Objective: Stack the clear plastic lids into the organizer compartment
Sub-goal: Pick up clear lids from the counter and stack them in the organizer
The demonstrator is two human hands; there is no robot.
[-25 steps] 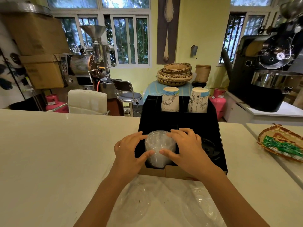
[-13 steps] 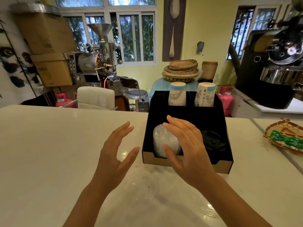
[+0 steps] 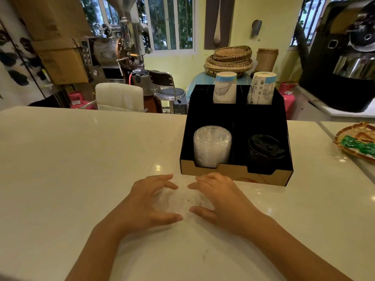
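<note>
Both hands, left hand point(image 3: 149, 201) and right hand point(image 3: 218, 196), cup a clear lid point(image 3: 178, 200) on the tabletop point(image 3: 81, 159) before the organizer point(image 3: 235, 173), fingers curled around it.

Black lids point(image 3: 265, 150), two paper cups point(image 3: 224, 87), woven baskets point(image 3: 229, 59), perhaps a roaster point(image 3: 119, 47)
</note>
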